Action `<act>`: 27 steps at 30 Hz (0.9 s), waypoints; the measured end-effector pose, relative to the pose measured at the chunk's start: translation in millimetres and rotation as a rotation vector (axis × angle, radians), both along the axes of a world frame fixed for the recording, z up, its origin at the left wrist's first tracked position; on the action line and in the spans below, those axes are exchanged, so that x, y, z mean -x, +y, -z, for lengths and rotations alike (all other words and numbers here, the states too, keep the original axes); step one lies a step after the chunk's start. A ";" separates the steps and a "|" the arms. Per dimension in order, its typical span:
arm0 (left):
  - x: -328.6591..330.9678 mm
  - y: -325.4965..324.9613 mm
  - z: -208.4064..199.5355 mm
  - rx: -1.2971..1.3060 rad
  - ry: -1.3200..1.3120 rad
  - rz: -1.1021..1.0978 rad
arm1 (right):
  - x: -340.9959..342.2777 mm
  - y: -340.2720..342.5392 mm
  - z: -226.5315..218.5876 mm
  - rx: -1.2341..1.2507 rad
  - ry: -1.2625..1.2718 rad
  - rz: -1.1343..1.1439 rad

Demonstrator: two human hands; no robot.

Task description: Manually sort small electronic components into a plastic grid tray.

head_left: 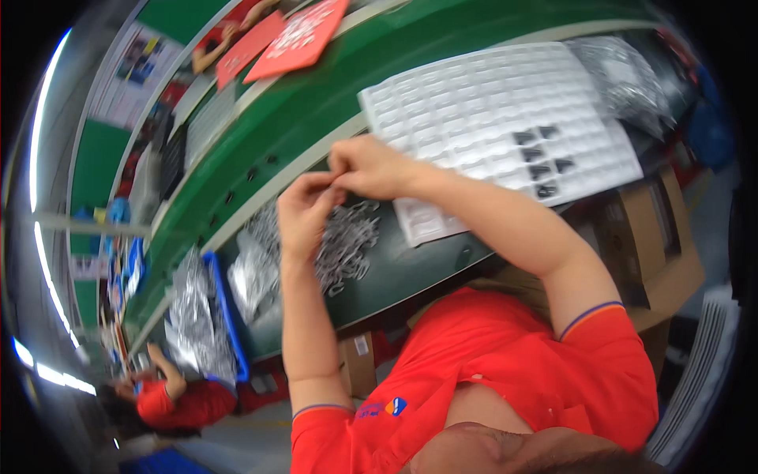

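My left hand [302, 217] and my right hand [373, 167] meet above the dark green bench, fingertips pinched together. Whatever sits between them is too small or hidden to make out. Just below and beside my left hand lies a heap of small grey hook-like parts [347, 243], partly covered by that hand. A clear plastic bag [251, 276] rests left of my left wrist. Beyond my right forearm spreads a white tray with many shallow pockets [442, 95]. Several small black pieces [530, 156] sit in pockets near its right side.
A green belt [260, 170] carrying several small black parts runs along the far side. Silvery bags [193, 316] fill a blue-rimmed bin [225, 316] at left, near a co-worker in red [185, 399]. Another clear bag [624, 79] lies far right; a cardboard box [651, 245] stands below the bench edge.
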State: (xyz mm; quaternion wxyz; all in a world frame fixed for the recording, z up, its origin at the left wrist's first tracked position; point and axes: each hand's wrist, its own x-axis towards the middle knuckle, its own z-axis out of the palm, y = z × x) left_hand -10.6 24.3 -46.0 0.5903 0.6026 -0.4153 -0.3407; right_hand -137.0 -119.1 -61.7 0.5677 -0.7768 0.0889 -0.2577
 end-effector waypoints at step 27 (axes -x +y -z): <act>406.1 -304.2 -66.1 -0.035 -1.179 0.507 | 539.0 -288.1 -23.6 -0.633 0.315 1.089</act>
